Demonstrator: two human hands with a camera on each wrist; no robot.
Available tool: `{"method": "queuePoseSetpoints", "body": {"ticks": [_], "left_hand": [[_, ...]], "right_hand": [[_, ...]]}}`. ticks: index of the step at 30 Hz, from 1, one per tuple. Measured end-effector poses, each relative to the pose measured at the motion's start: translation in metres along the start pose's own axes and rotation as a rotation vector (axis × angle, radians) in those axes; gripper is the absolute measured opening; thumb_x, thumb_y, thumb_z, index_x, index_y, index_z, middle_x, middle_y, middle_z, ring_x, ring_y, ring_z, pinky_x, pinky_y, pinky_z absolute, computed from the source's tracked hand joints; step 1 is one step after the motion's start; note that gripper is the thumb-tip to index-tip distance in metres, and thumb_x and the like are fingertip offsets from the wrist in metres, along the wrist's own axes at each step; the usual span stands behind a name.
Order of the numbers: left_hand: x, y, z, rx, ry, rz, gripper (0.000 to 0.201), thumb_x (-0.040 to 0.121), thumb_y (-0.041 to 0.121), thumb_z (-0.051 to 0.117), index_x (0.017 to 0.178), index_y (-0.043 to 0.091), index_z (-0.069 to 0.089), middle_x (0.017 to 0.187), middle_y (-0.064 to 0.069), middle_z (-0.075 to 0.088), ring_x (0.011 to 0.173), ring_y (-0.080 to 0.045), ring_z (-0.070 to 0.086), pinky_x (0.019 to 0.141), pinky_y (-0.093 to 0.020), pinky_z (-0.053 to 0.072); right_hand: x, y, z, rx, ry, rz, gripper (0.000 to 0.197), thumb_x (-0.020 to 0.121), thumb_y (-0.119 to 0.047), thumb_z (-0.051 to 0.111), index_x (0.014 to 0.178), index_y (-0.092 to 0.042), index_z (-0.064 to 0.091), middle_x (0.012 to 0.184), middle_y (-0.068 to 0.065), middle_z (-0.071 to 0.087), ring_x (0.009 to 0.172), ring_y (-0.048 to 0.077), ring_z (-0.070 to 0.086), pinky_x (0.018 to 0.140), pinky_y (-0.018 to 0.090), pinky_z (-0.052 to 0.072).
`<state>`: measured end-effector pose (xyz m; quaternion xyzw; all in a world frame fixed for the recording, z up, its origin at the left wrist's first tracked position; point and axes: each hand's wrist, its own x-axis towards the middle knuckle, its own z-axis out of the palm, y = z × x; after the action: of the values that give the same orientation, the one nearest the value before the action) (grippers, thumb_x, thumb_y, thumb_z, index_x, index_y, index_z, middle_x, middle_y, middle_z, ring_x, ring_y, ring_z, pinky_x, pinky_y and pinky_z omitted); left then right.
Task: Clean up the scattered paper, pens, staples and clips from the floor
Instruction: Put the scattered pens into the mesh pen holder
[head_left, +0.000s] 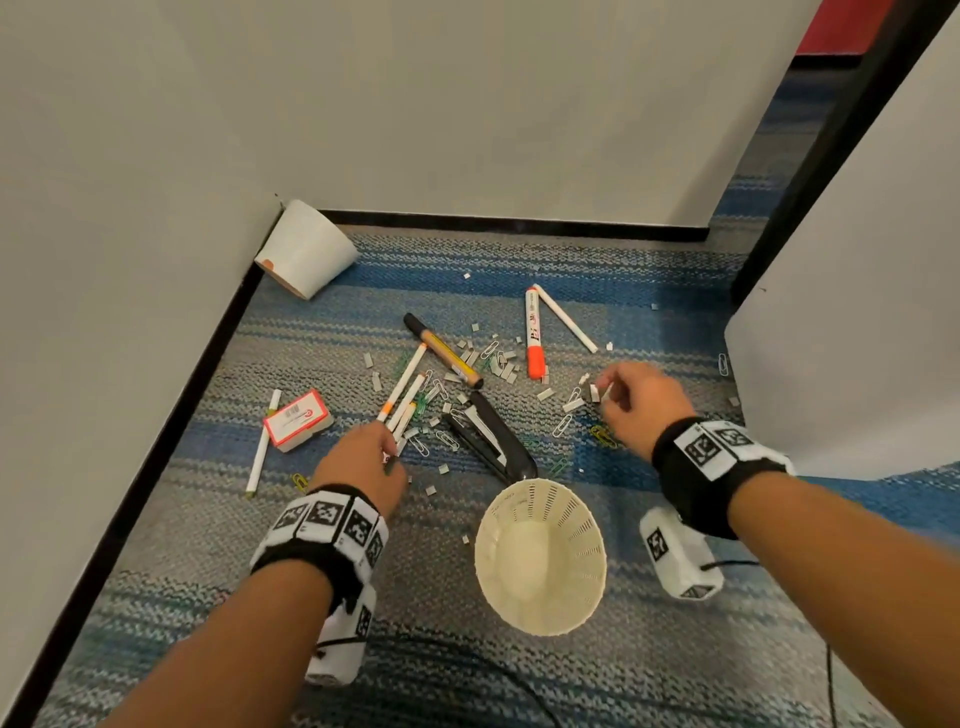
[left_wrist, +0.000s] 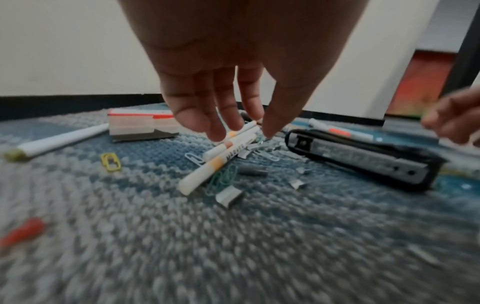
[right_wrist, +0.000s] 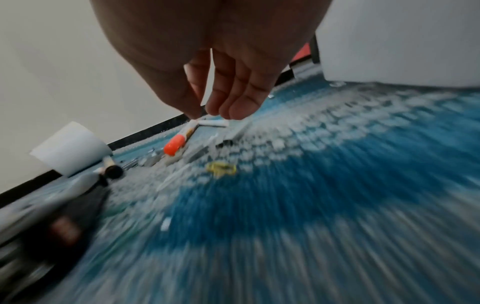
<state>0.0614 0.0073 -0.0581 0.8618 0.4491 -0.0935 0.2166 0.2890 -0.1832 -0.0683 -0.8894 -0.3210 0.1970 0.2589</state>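
Pens, staple strips (head_left: 506, 366) and paper clips (head_left: 439, 387) lie scattered on the carpet. My left hand (head_left: 389, 441) reaches down with straight, spread fingers over a bundle of white pens (head_left: 402, 402); in the left wrist view the left hand (left_wrist: 241, 131) has its fingertips (left_wrist: 217, 134) touching the white pens (left_wrist: 221, 156). My right hand (head_left: 602, 392) pinches a small staple strip (head_left: 592, 393) between thumb and forefinger just above the floor; the right hand (right_wrist: 203, 112) shows that pinch from the wrist. A cream basket (head_left: 540, 558) stands between my arms.
A black stapler (head_left: 493, 441) lies in front of the basket. An orange marker (head_left: 534, 332), a white pen (head_left: 566, 318), a black marker (head_left: 447, 353), a staple box (head_left: 296, 418) and another pen (head_left: 262, 441) lie around. A tipped paper cup (head_left: 306, 249) sits in the wall corner.
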Motion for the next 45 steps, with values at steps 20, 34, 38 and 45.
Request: {"method": "queuePoseSetpoints", "body": {"ticks": [20,34,38,45], "left_hand": [[0.027,-0.002,-0.006,-0.029,-0.009,-0.116,0.033,0.087,0.012,0.060,0.115,0.020,0.044,0.098,-0.012,0.065,0.091,-0.031,0.061,0.076,-0.037,0.047],[-0.040,0.033,-0.018,-0.595,0.232,0.154,0.017,0.098,0.028,0.039,0.083,0.024,0.044,0.065,-0.001,0.044,0.067,-0.024,0.045,0.062,-0.034,0.029],[-0.072,0.066,-0.036,-0.896,0.267,0.288,0.023,0.098,0.020,0.036,0.078,0.027,0.042,0.063,-0.002,0.044,0.056,-0.018,0.044,0.059,-0.034,0.038],[-0.125,0.097,-0.016,-0.951,0.187,0.535,0.022,0.088,0.045,0.035,0.103,0.030,0.042,0.096,0.020,0.062,0.090,-0.011,0.065,0.080,-0.027,0.050]], "right_hand": [[0.086,-0.025,-0.002,-0.235,-0.050,0.177,0.048,0.087,-0.005,0.051,0.132,-0.019,0.046,0.115,0.019,0.059,0.102,0.038,0.058,0.082,0.038,0.049],[-0.036,-0.008,-0.035,0.169,0.048,0.205,0.049,0.089,-0.062,0.034,0.092,-0.016,0.051,0.089,0.013,0.064,0.085,0.033,0.061,0.081,0.039,0.049],[-0.081,-0.034,-0.046,0.335,0.160,-0.166,0.038,0.096,-0.049,0.033,0.069,-0.026,0.047,0.069,-0.001,0.047,0.069,0.023,0.046,0.061,0.026,0.036],[-0.137,-0.059,-0.006,0.657,0.128,-0.371,0.020,0.088,-0.065,0.029,0.089,-0.049,0.041,0.082,-0.012,0.054,0.078,0.016,0.055,0.072,0.046,0.046]]}}
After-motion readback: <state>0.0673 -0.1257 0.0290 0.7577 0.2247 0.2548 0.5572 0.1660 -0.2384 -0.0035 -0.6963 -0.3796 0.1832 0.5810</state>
